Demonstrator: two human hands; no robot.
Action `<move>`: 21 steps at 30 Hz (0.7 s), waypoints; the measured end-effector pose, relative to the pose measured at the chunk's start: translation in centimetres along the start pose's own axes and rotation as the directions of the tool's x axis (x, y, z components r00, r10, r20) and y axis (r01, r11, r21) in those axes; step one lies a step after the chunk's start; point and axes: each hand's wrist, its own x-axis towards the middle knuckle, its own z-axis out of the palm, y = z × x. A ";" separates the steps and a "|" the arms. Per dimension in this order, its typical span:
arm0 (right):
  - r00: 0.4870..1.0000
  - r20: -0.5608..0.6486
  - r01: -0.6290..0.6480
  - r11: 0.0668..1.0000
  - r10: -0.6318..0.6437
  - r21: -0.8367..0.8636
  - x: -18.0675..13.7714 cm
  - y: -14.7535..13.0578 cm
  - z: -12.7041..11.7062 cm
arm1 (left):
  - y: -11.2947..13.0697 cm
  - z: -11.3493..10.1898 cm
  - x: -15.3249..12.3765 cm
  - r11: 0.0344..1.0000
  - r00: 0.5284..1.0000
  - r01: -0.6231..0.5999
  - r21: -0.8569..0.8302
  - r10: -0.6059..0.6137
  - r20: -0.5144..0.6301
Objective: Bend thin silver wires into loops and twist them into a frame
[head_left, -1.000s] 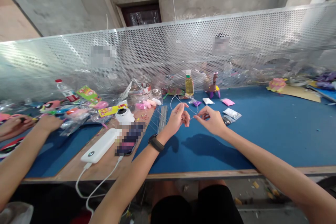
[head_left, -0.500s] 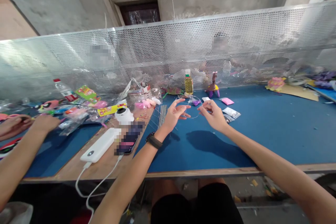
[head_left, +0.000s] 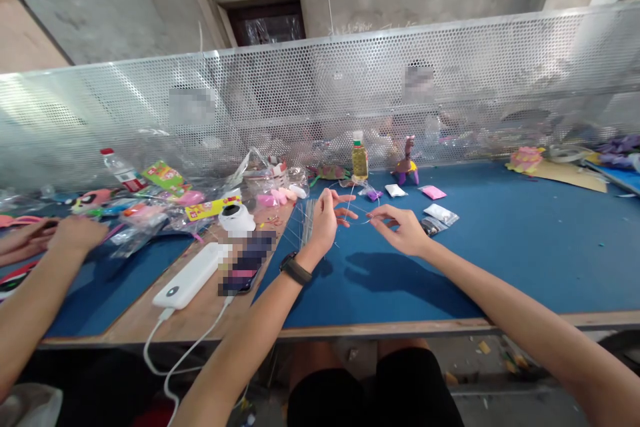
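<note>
A thin pale wire (head_left: 363, 222), bent into a rough loop, hangs between my hands above the blue mat. My left hand (head_left: 326, 221), with a dark watch on its wrist, has curved fingers at the loop's left side and holds it there. On the right, thumb and forefinger of my right hand (head_left: 400, 229) pinch the wire. Several straight wires (head_left: 308, 219) lie on the mat beside my left hand. Behind the loop are a small purple packet (head_left: 374, 194) and a white packet (head_left: 395, 191).
A bottle of yellow liquid (head_left: 359, 159) and a brown, purple and yellow figure (head_left: 407, 163) stand by the perforated metal screen (head_left: 300, 90). Pink (head_left: 434, 193) and white packets lie rightward. Left are a phone (head_left: 249, 260), a power bank (head_left: 193, 275) and a co-worker's hands (head_left: 75, 233).
My right hand has moved slightly left and down along the wire, closer to my left hand. My left hand has turned a little, and the loop now stands more upright.
</note>
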 end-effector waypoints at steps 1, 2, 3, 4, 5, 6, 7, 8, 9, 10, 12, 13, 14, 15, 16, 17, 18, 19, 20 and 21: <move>1.000 0.004 0.001 1.000 -0.001 -0.009 0.0 0.0 0.1 | 0.0 0.0 0.0 1.000 1.000 -0.005 0.002 0.005 -0.005; 1.000 -0.004 -0.006 1.000 0.006 -0.015 0.0 0.0 0.1 | 0.0 0.0 0.0 1.000 1.000 -0.010 0.014 0.010 -0.002; 1.000 -0.020 -0.020 1.000 0.019 -0.018 0.0 0.1 0.1 | 0.1 0.1 0.0 0.999 1.000 -0.014 0.034 0.014 0.008; 0.999 -0.040 -0.034 0.999 0.033 -0.020 0.1 0.1 0.1 | 0.2 0.1 -0.1 0.998 1.000 -0.016 0.059 0.015 0.024; 0.997 -0.062 -0.046 0.999 0.045 -0.021 0.2 0.1 0.0 | 0.4 0.2 -0.3 0.996 0.999 -0.014 0.083 0.010 0.044; 0.995 -0.083 -0.054 0.998 0.052 -0.022 0.3 0.1 -0.2 | 0.6 0.4 -0.4 0.995 0.998 -0.006 0.100 0.000 0.065; 0.993 -0.102 -0.058 0.998 0.055 -0.022 0.4 0.1 -0.4 | 0.8 0.5 -0.6 0.994 0.996 0.006 0.108 -0.015 0.086; 0.991 -0.122 -0.060 0.998 0.057 -0.019 0.5 0.0 -0.5 | 1.0 0.6 -0.7 0.994 0.994 0.021 0.107 -0.032 0.102; 0.988 -0.141 -0.061 0.998 0.059 -0.015 0.6 -0.1 -0.7 | 1.1 0.7 -0.8 0.994 0.993 0.035 0.101 -0.046 0.111; 0.985 -0.159 -0.063 0.998 0.061 -0.010 0.7 -0.1 -0.8 | 1.2 0.7 -0.9 0.995 0.992 0.047 0.092 -0.057 0.114; 0.980 -0.185 -0.070 0.998 0.069 0.003 0.9 -0.3 -0.9 | 1.3 0.8 -1.0 0.995 0.991 0.067 0.074 -0.075 0.109; 0.979 -0.190 -0.074 0.997 0.075 0.010 0.9 -0.4 -0.9 | 1.2 0.8 -1.0 0.995 0.991 0.077 0.066 -0.083 0.102; 0.978 -0.191 -0.079 0.997 0.081 0.017 0.9 -0.4 -0.9 | 1.2 0.8 -0.9 0.995 0.991 0.085 0.058 -0.091 0.095; 0.978 -0.190 -0.084 0.996 0.087 0.026 0.9 -0.3 -0.9 | 1.1 0.8 -0.9 0.994 0.991 0.093 0.050 -0.097 0.089; 0.978 -0.188 -0.088 0.995 0.093 0.039 0.9 -0.3 -0.8 | 1.0 0.8 -0.9 0.994 0.992 0.098 0.040 -0.101 0.082; 0.977 -0.190 -0.091 0.994 0.100 0.058 0.8 -0.1 -0.7 | 1.0 0.8 -0.8 0.994 0.992 0.101 0.029 -0.103 0.076; 0.974 -0.197 -0.093 0.992 0.108 0.082 0.8 0.0 -0.7 | 0.9 0.8 -0.8 0.995 0.992 0.103 0.017 -0.104 0.070; 0.971 -0.210 -0.095 0.990 0.116 0.109 0.7 0.2 -0.6 | 0.9 0.8 -0.7 0.994 0.992 0.105 0.006 -0.105 0.063; 0.966 -0.225 -0.097 0.986 0.126 0.134 0.7 0.3 -0.5 | 0.9 0.8 -0.7 0.994 0.993 0.106 -0.004 -0.105 0.053; 0.962 -0.239 -0.099 0.983 0.134 0.154 0.7 0.5 -0.5 | 0.9 0.8 -0.7 0.994 0.994 0.105 -0.014 -0.105 0.039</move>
